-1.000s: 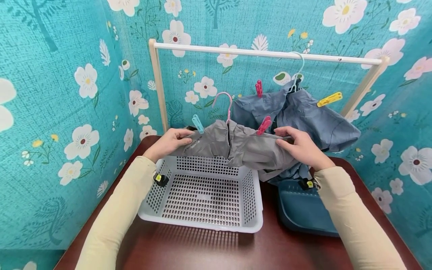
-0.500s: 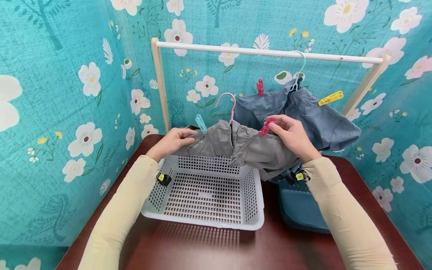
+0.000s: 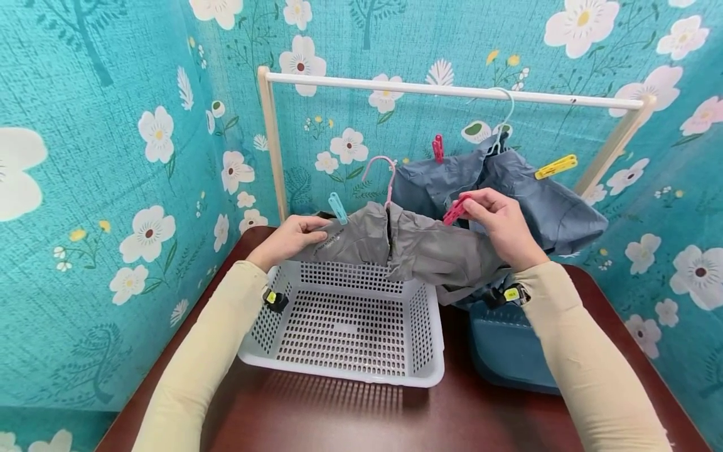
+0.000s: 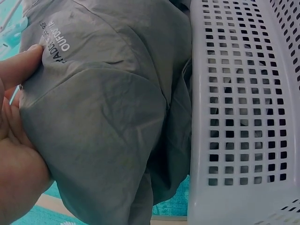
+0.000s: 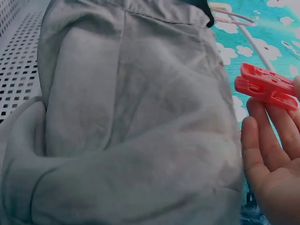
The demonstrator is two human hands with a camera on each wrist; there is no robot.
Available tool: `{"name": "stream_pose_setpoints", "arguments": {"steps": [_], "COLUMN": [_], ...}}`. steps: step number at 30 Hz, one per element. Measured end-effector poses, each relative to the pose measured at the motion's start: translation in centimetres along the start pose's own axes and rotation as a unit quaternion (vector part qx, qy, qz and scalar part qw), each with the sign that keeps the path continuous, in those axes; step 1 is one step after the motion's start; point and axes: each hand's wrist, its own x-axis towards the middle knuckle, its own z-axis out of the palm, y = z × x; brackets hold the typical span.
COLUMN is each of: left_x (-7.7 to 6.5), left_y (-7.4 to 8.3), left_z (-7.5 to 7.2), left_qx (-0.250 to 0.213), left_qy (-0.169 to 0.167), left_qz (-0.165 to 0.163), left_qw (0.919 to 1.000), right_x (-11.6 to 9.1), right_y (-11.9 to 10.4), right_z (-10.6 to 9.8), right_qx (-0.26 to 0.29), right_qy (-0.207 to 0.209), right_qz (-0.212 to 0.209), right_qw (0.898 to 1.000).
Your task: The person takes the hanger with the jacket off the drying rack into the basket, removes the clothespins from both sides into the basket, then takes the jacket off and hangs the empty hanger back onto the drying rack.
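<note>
Right of centre, the right hand (image 3: 501, 227) clamps the red clip (image 3: 455, 211) between fingers; its long axis slants down-left toward the grey garment (image 3: 437, 248), contact unclear. Left of centre, the left hand (image 3: 289, 241) pinches the garment.

Lettering (image 3: 336, 237) on the grey garment (image 3: 437, 248) (head view) illegible, blue basin (image 3: 511, 351) partly behind right sleeve (image 3: 593, 361).

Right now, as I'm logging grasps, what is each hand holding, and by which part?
The right hand pinches the red clothespin by its upper end; the left hand pinches the gray garment by its edge, near the printed lettering.
</note>
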Motion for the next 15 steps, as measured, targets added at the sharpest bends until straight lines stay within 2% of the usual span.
{"name": "stream_pose_setpoints", "arguments": {"steps": [3,6,9,15], "left_x": [-0.1,-0.1,-0.1,-0.1], "left_y": [0.0,0.0,0.0,-0.2], "left_z": [0.0,-0.1,-0.2,-0.5], "left_qx": [0.004,0.004,0.002,0.004], "left_qy": [0.006,0.010,0.014,0.029], "left_qz": [0.005,0.011,0.011,0.015], "left_qw": [1.0000,0.9999,0.9998,0.9995], "right_x": [-0.3,-0.8,-1.6,-3.6], "right_y": [-0.4,-0.8,-1.2,-0.9], "right_z": [-0.6,-1.5,-2.9,-6.2], "right_qx": [0.059,0.110,0.121,0.090], "right_qy": [-0.018,-0.050,-0.078,-0.133], "right_qz": [-0.004,0.013,0.034,0.046], "right_qw": [0.998,0.993,0.989,0.986]}}
